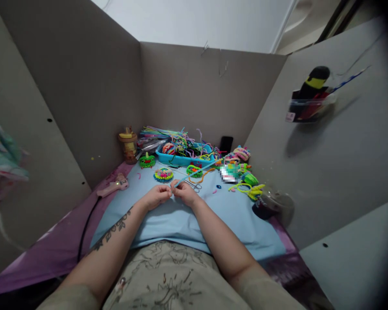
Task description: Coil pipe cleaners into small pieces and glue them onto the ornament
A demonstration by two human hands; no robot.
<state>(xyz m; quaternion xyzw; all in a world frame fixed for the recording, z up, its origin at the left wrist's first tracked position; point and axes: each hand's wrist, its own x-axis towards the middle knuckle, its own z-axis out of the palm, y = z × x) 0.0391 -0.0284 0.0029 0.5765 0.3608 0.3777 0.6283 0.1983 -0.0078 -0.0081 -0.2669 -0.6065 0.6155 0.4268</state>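
Over the light blue cloth, my left hand [158, 196] and my right hand [186, 193] meet with their fingers pinched. Between them is one end of a light blue pipe cleaner [189, 175], which slants up and right from my fingertips. My fingers hide the gripped end. Just beyond my right hand lie a pair of scissors [197, 187] and a bent orange pipe cleaner [203, 177]. A round, multicoloured fuzzy piece [163, 174] sits beyond my left hand. A green fuzzy piece with a face [147, 161] is farther back.
A blue tray [173, 160] of tangled pipe cleaners stands at the back. At left are a pink glue gun [116, 185] with a black cord and a lidded cup [128, 144]. Fuzzy pieces and a dark container [262, 207] line the right. Grey panels [210, 94] enclose the table.
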